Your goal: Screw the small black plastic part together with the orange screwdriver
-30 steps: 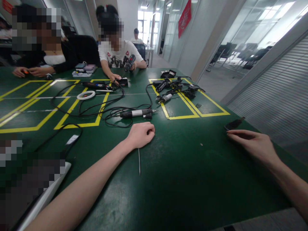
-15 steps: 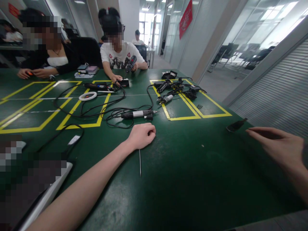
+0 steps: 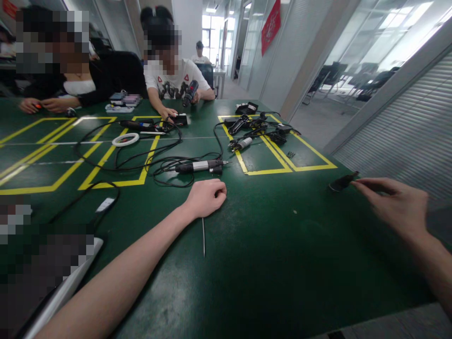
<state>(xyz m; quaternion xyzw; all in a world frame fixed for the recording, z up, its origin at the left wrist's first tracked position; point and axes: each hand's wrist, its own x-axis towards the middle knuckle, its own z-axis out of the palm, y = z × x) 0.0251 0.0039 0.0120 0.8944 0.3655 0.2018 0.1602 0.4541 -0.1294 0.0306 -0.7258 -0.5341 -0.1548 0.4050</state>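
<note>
My left hand (image 3: pixel 206 197) rests on the green table, fingers curled into a fist. A thin metal rod (image 3: pixel 204 238), like a screwdriver shaft, sticks out from beneath it toward me; any handle is hidden by the hand. Far to the right, my right hand (image 3: pixel 395 202) has thumb and forefinger pinched at the narrow end of a small dark cone-shaped piece (image 3: pixel 341 182). That piece has a wide round base and lies tilted near the table's right edge. Beyond my left fist lies a black and silver electric screwdriver (image 3: pixel 201 166) with its cable.
Yellow tape outlines (image 3: pixel 268 172) mark the table. Tangled cables and black tools (image 3: pixel 261 126) lie at the back right, near a small spring (image 3: pixel 290 154). A white tape roll (image 3: pixel 125 140) is left of centre. Across the table, a person holds a power drill (image 3: pixel 190 92); another sits left.
My right hand has moved left, and its fingertips now touch the dark cone-shaped piece. My left hand stays in place on the table; the view has shifted slightly.
</note>
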